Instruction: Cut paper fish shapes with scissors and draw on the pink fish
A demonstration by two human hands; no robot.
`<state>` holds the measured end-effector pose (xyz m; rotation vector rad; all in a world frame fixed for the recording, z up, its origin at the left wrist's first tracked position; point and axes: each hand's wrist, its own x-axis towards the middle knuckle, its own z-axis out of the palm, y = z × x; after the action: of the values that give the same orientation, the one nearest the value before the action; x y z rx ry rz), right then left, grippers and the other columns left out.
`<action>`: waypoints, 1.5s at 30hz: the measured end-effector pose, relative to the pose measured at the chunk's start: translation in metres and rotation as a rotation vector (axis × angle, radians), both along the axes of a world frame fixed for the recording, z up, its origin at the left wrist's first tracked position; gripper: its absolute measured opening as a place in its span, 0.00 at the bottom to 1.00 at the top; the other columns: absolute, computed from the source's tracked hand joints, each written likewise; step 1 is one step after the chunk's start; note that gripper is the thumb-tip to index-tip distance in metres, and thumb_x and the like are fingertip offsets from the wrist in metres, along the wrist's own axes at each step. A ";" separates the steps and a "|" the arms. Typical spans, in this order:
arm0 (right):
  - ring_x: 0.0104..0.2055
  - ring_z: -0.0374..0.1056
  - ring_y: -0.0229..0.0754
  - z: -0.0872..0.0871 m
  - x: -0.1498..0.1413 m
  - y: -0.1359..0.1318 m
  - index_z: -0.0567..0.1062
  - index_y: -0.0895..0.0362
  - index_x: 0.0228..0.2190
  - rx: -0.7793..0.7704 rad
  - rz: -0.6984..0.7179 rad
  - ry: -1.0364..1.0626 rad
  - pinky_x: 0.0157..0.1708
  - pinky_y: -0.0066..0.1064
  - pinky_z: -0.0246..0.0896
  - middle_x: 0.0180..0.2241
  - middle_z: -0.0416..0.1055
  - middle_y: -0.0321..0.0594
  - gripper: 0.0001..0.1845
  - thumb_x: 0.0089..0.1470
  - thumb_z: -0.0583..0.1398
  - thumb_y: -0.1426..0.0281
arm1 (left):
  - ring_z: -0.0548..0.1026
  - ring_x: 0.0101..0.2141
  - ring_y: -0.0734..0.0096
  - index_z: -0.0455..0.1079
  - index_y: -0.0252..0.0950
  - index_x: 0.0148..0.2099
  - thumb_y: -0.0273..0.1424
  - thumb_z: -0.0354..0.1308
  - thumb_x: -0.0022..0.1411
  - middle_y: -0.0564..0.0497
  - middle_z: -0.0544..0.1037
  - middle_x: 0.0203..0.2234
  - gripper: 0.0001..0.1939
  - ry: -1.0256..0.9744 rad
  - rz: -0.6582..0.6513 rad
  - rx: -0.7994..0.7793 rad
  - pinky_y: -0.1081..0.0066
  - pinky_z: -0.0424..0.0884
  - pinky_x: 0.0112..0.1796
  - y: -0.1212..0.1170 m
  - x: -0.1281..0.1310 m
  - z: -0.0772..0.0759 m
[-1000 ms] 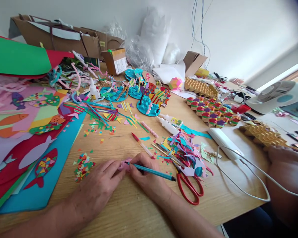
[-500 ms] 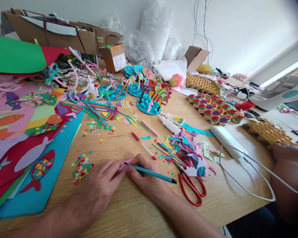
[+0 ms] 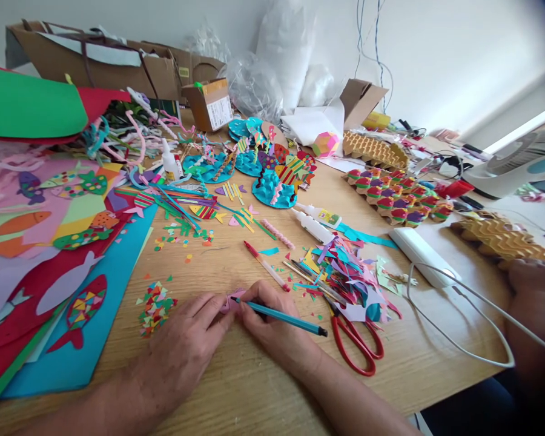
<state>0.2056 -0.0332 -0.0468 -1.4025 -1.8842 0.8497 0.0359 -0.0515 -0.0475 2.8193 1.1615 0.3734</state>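
A small pinkish-purple paper cutout (image 3: 229,303) lies on the wooden table between my hands, mostly covered by fingers. My left hand (image 3: 188,333) pinches its left side and holds it down. In my right hand (image 3: 272,330) is a blue felt-tip pen (image 3: 290,320), its dark tip on or just over the paper. Left of my left hand is a pile of coloured paper triangles (image 3: 157,307). Red-handled scissors (image 3: 356,345) lie beyond my right hand, blades under paper scraps (image 3: 345,272). A red-capped pen (image 3: 266,266) rests above my right hand.
Stacked coloured sheets (image 3: 113,303) with paper fish lie at left. White glue bottles (image 3: 315,225), blue decorated bases (image 3: 272,189) and painted egg cartons (image 3: 395,194) stand farther back. A white power strip (image 3: 422,255) with a looping cable is at right, near another person's hand (image 3: 533,278).
The whole scene has shifted slightly to the right in view. Both hands keep their hold, and the pen tip stays at the paper cutout.
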 end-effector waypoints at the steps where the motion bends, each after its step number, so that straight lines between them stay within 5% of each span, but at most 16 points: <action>1: 0.19 0.59 0.32 0.000 0.000 0.000 0.68 0.56 0.23 0.002 0.004 0.005 0.20 0.22 0.54 0.19 0.68 0.32 0.03 0.47 0.57 0.74 | 0.70 0.40 0.59 0.68 0.30 0.48 0.19 0.43 0.59 0.41 0.74 0.39 0.18 -0.005 0.002 -0.002 0.58 0.73 0.37 0.000 0.000 -0.001; 45: 0.20 0.62 0.33 0.000 -0.001 -0.001 0.68 0.56 0.23 0.002 -0.002 -0.014 0.22 0.23 0.55 0.20 0.69 0.33 0.04 0.47 0.57 0.74 | 0.70 0.40 0.60 0.68 0.32 0.48 0.19 0.44 0.58 0.42 0.74 0.40 0.18 -0.016 0.016 -0.005 0.60 0.73 0.38 0.001 0.000 -0.002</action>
<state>0.2050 -0.0345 -0.0473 -1.4122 -1.8929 0.8387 0.0363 -0.0508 -0.0492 2.7988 1.1809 0.3931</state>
